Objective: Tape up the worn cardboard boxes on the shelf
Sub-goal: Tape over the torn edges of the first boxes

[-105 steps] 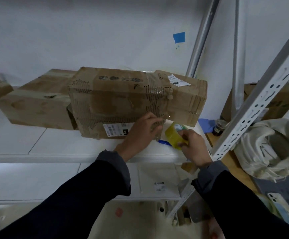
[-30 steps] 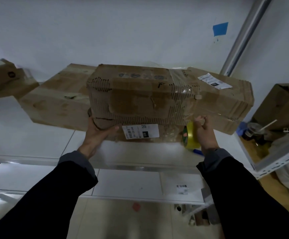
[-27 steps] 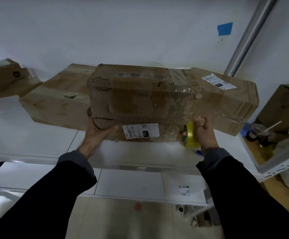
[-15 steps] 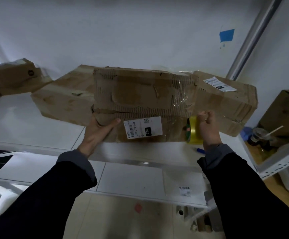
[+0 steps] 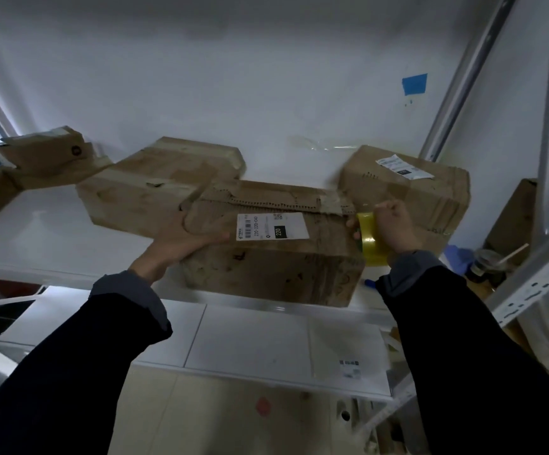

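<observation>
Moved: box (image 5: 266, 244) tipped forward since earlier, label face now up.
Left hand (image 5: 181, 239): flat on box's left end.
Right hand (image 5: 394, 229): grips tape roll (image 5: 369, 239) at right end.
Axis: box lies left-right on shelf (image 5: 53, 238).

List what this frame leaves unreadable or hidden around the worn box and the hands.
- Worn box: underside and back, turned away from the head view.
- Shipping label: small print too fine.
- Tape roll: partly covered by right hand.
- Left hand: palm hidden against the box.
</observation>
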Available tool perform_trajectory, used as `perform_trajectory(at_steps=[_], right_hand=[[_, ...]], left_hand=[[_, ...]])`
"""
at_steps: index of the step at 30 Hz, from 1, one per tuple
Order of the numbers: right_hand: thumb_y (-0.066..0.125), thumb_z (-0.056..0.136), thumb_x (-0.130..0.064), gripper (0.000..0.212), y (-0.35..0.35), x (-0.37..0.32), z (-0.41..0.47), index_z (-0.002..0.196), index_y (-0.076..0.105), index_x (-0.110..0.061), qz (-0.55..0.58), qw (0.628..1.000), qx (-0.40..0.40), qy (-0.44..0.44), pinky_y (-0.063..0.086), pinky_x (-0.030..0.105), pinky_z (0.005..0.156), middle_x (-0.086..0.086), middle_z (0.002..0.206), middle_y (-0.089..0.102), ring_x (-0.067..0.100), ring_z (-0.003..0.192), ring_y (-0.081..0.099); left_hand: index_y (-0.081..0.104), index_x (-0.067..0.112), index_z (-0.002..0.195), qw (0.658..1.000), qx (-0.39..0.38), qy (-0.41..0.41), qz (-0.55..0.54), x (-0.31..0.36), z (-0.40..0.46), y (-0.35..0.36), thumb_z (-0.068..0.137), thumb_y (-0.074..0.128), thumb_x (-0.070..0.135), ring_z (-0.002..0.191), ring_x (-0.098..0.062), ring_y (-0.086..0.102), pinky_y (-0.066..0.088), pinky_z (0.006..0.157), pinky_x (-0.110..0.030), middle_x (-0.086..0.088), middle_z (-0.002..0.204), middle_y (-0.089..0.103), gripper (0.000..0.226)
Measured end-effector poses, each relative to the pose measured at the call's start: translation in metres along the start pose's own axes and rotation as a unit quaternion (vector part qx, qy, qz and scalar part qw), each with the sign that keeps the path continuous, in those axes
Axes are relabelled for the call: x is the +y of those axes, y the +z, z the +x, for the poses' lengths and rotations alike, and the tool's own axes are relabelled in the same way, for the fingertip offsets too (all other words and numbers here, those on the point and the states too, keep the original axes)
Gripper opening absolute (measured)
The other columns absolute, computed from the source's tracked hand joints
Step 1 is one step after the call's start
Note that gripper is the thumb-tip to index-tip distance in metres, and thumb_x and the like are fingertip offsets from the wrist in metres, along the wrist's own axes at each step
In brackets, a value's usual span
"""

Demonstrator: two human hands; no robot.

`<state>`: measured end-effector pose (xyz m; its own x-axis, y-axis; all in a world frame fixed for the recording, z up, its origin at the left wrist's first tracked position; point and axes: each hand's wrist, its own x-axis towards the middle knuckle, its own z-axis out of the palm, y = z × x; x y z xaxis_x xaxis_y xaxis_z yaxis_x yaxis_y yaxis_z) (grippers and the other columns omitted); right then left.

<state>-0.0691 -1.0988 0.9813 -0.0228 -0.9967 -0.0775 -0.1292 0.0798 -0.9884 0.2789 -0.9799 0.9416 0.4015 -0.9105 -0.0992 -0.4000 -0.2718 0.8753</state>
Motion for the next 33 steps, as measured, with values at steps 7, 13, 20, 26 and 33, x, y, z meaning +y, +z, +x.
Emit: perform_trajectory(at_steps=[7, 13, 20, 26, 33], right_hand=[[0.028, 0.105, -0.019, 0.008, 0.003, 0.002, -0.006, 0.098, 0.032, -0.019, -0.005, 0.999, 0.018, -0.039, 0.047, 0.034, 0.050, 0.015, 0.069, 0.067, 0.025, 0.042, 0.055], [0.033, 0.103, -0.034, 0.012, 0.004, -0.018, -0.022, 0.106, 0.039, -0.025, -0.185, 0.952, 0.071, -0.235, 0.045, 0.034, 0.074, 0.004, 0.103, 0.059, 0.034, 0.096, 0.059], [0.041, 0.107, -0.028, 0.015, 0.011, -0.043, -0.076, 0.108, 0.048, -0.014, -0.125, 0.968, -0.132, -0.174, 0.054, 0.033, 0.045, 0.019, 0.087, 0.070, 0.021, 0.057, 0.071], [0.041, 0.107, -0.025, 0.020, 0.035, -0.024, -0.115, 0.114, 0.052, -0.010, -0.160, 0.951, -0.245, -0.099, 0.045, 0.012, 0.041, -0.003, 0.078, 0.058, -0.002, 0.049, 0.062], [0.040, 0.107, -0.022, 0.023, 0.060, -0.015, -0.138, 0.124, 0.044, -0.007, -0.072, 0.938, -0.336, -0.051, 0.060, 0.042, 0.054, 0.025, 0.095, 0.067, 0.034, 0.067, 0.071]], left_hand=[[0.024, 0.024, 0.159, 0.992, -0.004, 0.118, 0.034, -0.009, -0.009, 0.014, 0.052, 0.101, 0.025, 0.128, -0.004, 0.044, 0.038, 0.105, -0.025, 0.016, 0.144, 0.043, 0.132], [0.035, 0.025, 0.154, 0.987, 0.049, 0.127, 0.086, -0.003, -0.001, 0.029, 0.059, 0.097, 0.035, 0.122, -0.013, 0.049, 0.044, 0.100, -0.032, 0.007, 0.134, 0.052, 0.114], [0.035, 0.035, 0.153, 0.957, 0.050, 0.209, 0.194, 0.039, -0.005, 0.039, 0.061, 0.076, 0.078, 0.149, -0.017, 0.019, 0.023, 0.121, -0.045, 0.003, 0.165, 0.021, 0.109], [0.063, 0.030, 0.127, 0.958, -0.090, 0.272, 0.023, 0.091, -0.052, 0.058, 0.074, 0.081, 0.047, 0.101, -0.001, 0.066, 0.058, 0.087, -0.025, 0.013, 0.117, 0.066, 0.059], [0.070, 0.019, 0.097, 0.969, -0.045, 0.236, 0.048, 0.064, -0.067, 0.048, 0.083, 0.080, 0.027, 0.094, -0.006, 0.068, 0.058, 0.087, -0.030, 0.006, 0.101, 0.072, 0.019]])
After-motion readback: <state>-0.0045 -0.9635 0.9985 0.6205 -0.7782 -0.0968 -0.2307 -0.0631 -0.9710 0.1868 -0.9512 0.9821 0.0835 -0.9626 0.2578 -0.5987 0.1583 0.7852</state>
